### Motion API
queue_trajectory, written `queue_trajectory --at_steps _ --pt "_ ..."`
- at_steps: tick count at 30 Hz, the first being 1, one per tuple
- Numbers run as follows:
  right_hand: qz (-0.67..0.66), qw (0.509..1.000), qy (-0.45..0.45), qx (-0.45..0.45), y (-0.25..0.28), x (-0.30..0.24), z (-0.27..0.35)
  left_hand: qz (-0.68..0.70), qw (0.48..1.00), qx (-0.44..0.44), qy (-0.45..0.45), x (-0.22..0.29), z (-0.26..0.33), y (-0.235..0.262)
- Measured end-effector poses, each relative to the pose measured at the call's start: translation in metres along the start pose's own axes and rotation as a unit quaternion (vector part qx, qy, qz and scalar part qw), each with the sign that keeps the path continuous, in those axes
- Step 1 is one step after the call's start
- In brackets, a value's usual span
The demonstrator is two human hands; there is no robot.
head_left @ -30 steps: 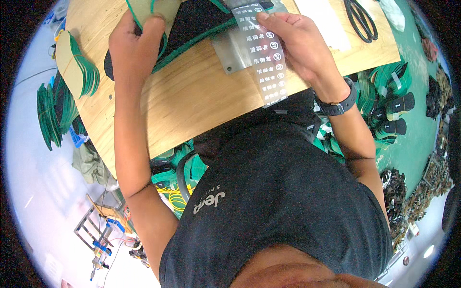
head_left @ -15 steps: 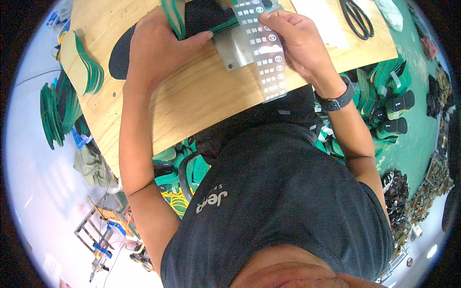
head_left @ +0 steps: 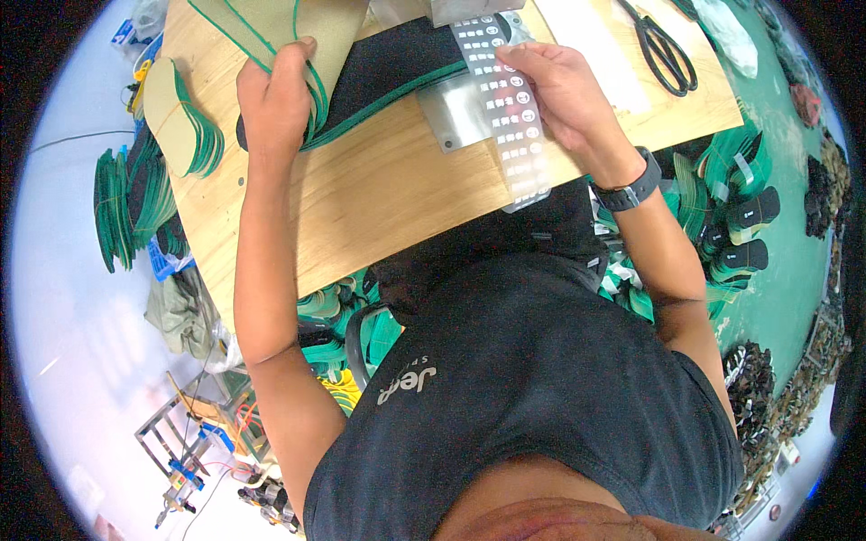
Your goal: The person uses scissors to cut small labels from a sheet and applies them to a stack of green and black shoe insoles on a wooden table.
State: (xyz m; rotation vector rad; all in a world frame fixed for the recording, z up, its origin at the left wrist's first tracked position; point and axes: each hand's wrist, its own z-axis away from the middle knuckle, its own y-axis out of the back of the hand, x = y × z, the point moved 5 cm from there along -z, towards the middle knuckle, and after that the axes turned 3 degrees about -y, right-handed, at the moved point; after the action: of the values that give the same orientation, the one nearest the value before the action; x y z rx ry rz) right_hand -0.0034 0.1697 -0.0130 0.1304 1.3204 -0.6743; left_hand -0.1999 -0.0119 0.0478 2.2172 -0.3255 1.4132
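My left hand [head_left: 275, 99] is closed on a beige insole [head_left: 338, 41] with green edges, lifted and tilted at the far left of the table. Under it a black insole [head_left: 397, 54] with a green edge lies on the tabletop. My right hand [head_left: 568, 95] pinches a clear strip of labels [head_left: 514, 113] with rows of white print between thumb and fingers. The strip hangs down over the table's near edge. Beneath the strip, a metal plate [head_left: 465, 122] sits on the wood, partly hidden.
Black-handled scissors [head_left: 666, 59] lie at the far right on the wooden table [head_left: 397, 189]. A small stack of insoles [head_left: 185, 126] rests at the table's left edge. Bundled insoles [head_left: 740, 216] are piled beyond its right side, with more bundles [head_left: 122, 207] at the left.
My left hand has moved left from the middle of the black insole and now holds up a beige insole. More of the black insole shows. My right hand keeps the label strip.
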Motion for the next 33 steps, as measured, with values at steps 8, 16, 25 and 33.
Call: queue_trajectory --at_steps 8,16,25,33 --pt "0.027 1.000 0.003 0.010 -0.003 0.002 0.000 -0.033 0.998 -0.046 -0.021 0.000 0.002 -0.003" --pt "0.037 0.998 0.022 0.052 -0.002 0.002 0.002 -0.032 0.998 -0.057 -0.011 -0.004 0.002 -0.006" --pt "0.045 0.998 0.006 0.039 -0.007 -0.001 0.005 -0.105 0.989 -0.095 -0.040 0.006 0.012 -0.014" --pt "0.054 0.997 0.017 0.049 -0.008 0.000 0.008 -0.249 0.930 -0.195 -0.189 0.013 0.015 -0.035"
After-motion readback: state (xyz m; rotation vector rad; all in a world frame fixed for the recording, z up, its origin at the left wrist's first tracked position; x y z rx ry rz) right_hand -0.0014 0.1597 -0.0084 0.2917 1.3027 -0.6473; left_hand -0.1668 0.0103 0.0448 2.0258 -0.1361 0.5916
